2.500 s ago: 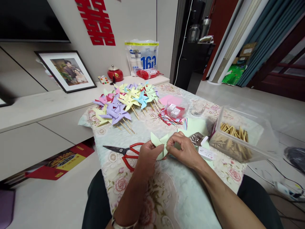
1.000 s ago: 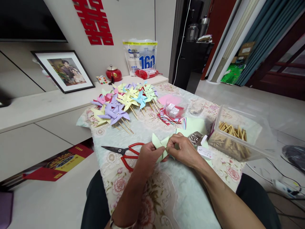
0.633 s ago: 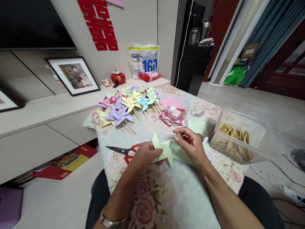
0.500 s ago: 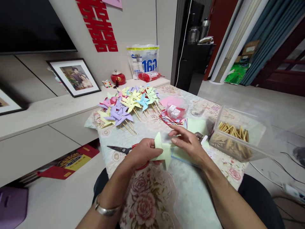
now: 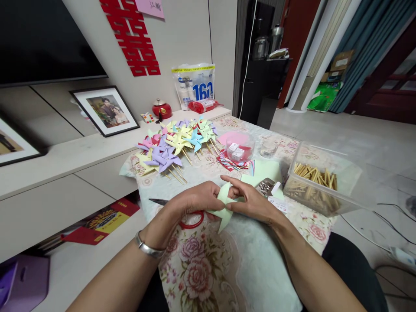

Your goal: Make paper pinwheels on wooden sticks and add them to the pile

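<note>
Holding folded green paper (image 5: 224,219) over the table's near middle (image 5: 253,260), right of the scissors (image 5: 192,221) | left hand (image 5: 203,197): pinching its left side; right hand (image 5: 251,200): thumb at centre, forefinger spread, grip unclear | likely light, springy, easily creased; best held at folded centre

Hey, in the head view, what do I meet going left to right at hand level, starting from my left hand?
Left hand → light green folded paper → right hand → clear plastic bin with sticks inside.
</note>
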The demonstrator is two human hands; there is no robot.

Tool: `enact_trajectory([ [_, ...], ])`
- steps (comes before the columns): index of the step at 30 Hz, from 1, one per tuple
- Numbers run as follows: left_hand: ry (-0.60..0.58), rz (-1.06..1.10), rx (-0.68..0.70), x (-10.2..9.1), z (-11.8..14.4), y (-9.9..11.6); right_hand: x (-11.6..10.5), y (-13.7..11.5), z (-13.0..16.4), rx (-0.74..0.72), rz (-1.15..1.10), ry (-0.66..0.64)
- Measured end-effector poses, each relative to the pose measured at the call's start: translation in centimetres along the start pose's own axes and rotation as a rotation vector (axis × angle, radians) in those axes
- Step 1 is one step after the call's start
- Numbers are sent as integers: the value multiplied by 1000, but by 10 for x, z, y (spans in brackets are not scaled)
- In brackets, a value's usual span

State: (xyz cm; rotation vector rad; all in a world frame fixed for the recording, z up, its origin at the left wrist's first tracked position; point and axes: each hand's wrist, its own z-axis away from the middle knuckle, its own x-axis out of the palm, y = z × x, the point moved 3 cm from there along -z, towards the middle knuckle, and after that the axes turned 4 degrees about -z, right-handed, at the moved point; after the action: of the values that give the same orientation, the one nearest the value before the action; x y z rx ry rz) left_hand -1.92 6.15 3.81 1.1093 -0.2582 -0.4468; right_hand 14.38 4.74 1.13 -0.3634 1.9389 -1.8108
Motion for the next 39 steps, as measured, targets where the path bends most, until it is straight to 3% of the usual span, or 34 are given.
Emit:
enact_trajectory([
  [3,-193,-220,-29,4,-1,2,1,1,0,16,-10,-11],
  [19,-250,-173,-8,-5,-10,-2,4,3,-1,72,-175,62],
  [26,-168,151,103,-13,0,-11,-1,-1,-3,21,-304,205],
  [34,110,494,227,24,0,-31,-4,-1,-3,-31,-290,343],
  [39,256,534,224,36,-9,-39,-3,-2,-3,-39,-299,353],
])
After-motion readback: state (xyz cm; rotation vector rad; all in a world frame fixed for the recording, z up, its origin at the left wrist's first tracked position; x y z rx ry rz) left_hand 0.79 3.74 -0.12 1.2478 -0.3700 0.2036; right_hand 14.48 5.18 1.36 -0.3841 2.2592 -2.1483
